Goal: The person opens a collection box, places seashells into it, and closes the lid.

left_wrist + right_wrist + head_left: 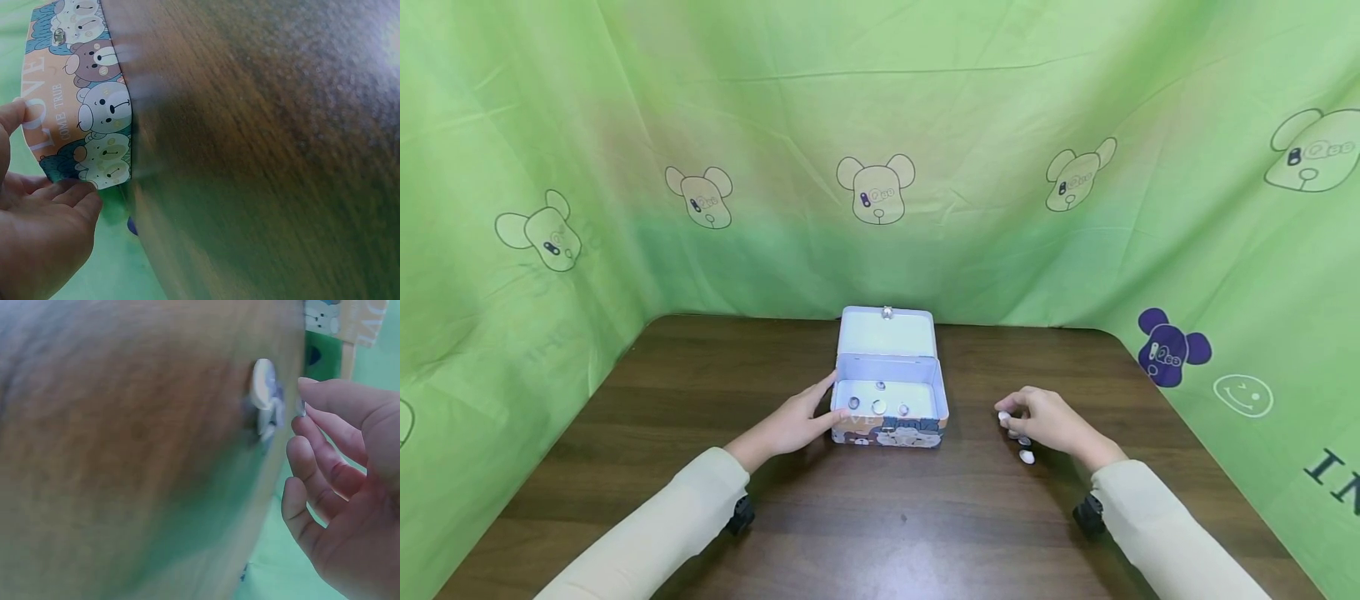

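A tin lunch box [887,433] with its lid up stands at the middle of the table, with several small roundish pieces [878,407] inside it. My left hand [792,423] grips its front left corner, thumb on the front and fingers along the left side. Cartoon bears and lettering cover the tin's front [94,94] in the left wrist view. To the right of the box, my right hand [1051,421] pinches a small white shell-like piece [1003,415] between thumb and index finger. Close below that hand lie more pieces, one of them white [1027,457]; the hand partly hides the others.
The dark brown wooden table [895,517] runs back to a green cloth [985,250] with printed bear heads, which hangs behind it and at both sides. The raised lid [886,333] stands at the back of the box, near the table's far edge.
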`<action>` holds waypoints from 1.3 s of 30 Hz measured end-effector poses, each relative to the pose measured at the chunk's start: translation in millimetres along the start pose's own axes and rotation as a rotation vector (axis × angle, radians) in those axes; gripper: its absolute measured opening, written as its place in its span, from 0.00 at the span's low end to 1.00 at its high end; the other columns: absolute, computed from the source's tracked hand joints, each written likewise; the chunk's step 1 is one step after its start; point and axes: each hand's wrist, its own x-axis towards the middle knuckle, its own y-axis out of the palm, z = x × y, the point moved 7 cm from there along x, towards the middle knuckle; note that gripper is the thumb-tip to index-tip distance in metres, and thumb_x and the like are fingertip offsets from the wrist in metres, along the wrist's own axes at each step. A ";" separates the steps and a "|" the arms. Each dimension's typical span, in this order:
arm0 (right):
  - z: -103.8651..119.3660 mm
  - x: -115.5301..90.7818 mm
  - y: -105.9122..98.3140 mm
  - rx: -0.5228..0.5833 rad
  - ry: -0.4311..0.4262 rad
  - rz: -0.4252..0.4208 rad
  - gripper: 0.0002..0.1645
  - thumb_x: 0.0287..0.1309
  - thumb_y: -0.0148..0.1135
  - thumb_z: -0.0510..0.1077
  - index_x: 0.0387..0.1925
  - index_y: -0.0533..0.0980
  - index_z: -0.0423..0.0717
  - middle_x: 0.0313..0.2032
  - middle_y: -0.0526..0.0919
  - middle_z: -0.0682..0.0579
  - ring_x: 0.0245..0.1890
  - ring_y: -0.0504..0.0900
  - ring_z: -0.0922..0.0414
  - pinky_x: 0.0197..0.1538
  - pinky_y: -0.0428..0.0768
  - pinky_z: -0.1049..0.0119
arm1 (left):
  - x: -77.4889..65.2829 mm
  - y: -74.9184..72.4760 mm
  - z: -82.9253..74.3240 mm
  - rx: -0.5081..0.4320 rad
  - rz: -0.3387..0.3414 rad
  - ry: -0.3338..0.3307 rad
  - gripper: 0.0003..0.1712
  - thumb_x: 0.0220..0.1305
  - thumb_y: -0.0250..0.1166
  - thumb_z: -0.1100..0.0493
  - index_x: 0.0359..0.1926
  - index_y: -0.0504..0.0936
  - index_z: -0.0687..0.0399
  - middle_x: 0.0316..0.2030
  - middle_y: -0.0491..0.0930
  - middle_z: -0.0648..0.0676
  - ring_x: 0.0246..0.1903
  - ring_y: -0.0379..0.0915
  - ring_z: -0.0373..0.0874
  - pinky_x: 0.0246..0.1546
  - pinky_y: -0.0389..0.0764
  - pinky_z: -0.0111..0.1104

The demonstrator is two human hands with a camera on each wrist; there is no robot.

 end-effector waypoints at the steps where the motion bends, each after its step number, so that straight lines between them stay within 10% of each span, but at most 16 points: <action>1: 2.4 0.5 -2.2 -0.008 -0.010 -0.012 0.11 0.60 0.69 0.39 0.44 0.85 0.39 0.34 0.82 0.55 0.26 0.75 0.65 0.35 0.74 0.65 | -0.3 -0.2 -0.4 0.001 0.001 0.000 0.44 0.75 0.59 0.47 0.80 0.47 0.54 0.76 0.52 0.61 0.74 0.48 0.56 0.70 0.56 0.52; 21: 56.3 22.5 -37.0 -0.027 -0.145 -0.109 0.11 0.63 0.68 0.40 0.46 0.86 0.46 0.41 0.83 0.55 0.33 0.76 0.60 0.38 0.76 0.64 | -0.5 -0.9 0.6 0.005 0.001 -0.003 0.45 0.75 0.58 0.46 0.80 0.46 0.53 0.76 0.52 0.60 0.74 0.48 0.55 0.70 0.56 0.52; 39: 101.1 56.0 -17.1 0.052 -0.205 -0.094 0.13 0.62 0.69 0.40 0.48 0.85 0.42 0.40 0.83 0.53 0.33 0.75 0.59 0.37 0.75 0.63 | 1.4 0.0 2.5 0.009 0.002 0.009 0.45 0.74 0.59 0.45 0.80 0.46 0.53 0.76 0.51 0.60 0.75 0.47 0.54 0.71 0.56 0.51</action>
